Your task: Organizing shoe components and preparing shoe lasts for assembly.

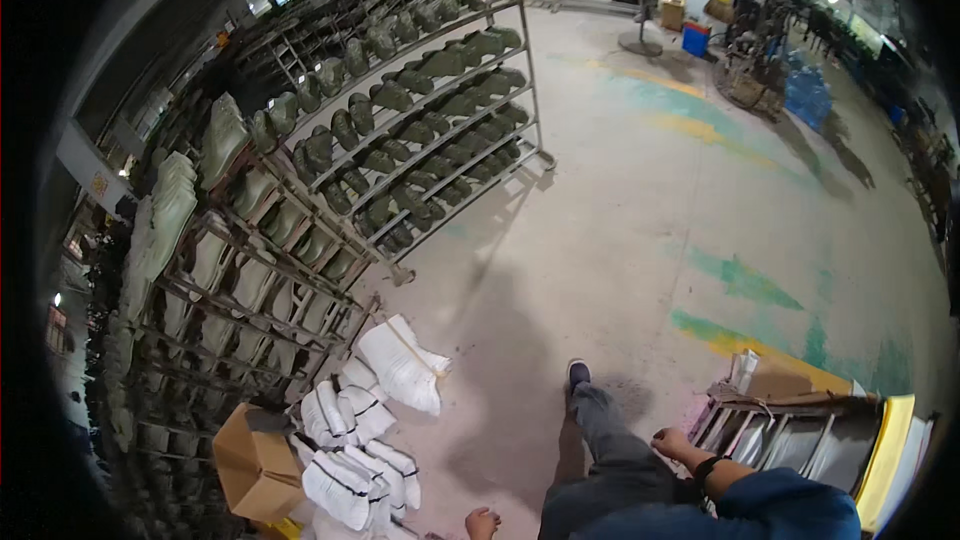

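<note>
My left hand (483, 523) hangs at the lower edge, its fingers curled in and nothing visible in them. To its left lie bundled white sacks (352, 485) on the floor. My right hand (673, 444) is held beside my right thigh, fingers loosely closed with nothing showing in them, and a dark band sits on that wrist. Right of this hand stands a low rack (768, 429) holding dark sheet-like pieces, with a yellow side panel (885, 460). My leg in grey trousers (610, 435) reaches forward, a dark shoe (578, 372) on the floor.
Metal racks carry rows of dark green shoe-shaped pieces (440, 65) ahead left, and paler shoe-shaped pieces (250, 285) nearer. An open cardboard box (255, 465) stands by the sacks. Green and yellow paint (740, 280) marks the floor. Farther off are a blue bin (695, 38) and a stand fan (645, 0).
</note>
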The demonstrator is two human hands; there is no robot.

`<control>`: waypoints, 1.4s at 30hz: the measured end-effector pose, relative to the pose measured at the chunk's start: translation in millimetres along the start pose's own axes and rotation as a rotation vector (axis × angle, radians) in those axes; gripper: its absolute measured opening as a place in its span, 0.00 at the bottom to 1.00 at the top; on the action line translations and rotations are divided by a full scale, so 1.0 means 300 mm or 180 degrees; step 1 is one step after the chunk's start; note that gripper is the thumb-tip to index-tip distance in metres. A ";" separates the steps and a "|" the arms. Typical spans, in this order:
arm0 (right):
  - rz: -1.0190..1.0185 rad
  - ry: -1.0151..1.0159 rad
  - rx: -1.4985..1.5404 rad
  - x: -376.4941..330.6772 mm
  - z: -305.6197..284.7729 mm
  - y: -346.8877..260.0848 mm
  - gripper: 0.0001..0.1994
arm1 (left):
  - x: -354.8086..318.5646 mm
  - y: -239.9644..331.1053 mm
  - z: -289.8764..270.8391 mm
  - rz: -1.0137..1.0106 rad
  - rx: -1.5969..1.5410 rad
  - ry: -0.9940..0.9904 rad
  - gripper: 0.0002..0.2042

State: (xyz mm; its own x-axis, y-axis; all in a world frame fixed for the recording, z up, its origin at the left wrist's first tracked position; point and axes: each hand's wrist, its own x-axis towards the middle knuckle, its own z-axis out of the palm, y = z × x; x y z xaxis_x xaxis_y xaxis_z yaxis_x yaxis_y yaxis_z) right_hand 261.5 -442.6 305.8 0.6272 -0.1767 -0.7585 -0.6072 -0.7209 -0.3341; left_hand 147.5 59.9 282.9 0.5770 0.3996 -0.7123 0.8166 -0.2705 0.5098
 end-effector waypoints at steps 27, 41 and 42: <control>-0.0656 0.1235 0.2589 1.323 -1.756 -2.060 0.20 | 1.497 2.830 -1.338 0.1443 -0.3431 0.3246 0.19; -0.1368 0.0901 0.5239 1.888 -2.507 -3.065 0.34 | 1.694 2.902 -1.502 0.1208 -0.4168 0.2537 0.21; -0.1473 0.0891 0.5378 1.943 -2.528 -3.087 0.32 | 1.704 2.904 -1.497 0.1155 -0.4200 0.2615 0.21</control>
State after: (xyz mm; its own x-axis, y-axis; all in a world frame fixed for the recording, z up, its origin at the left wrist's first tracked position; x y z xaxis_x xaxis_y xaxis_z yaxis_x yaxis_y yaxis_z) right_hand 1559.5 -386.4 597.4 0.8237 -0.4066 -0.3952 -0.0530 0.6387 -0.7676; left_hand 1149.1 422.0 579.6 0.2112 0.9458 -0.2465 -0.1895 0.2871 0.9390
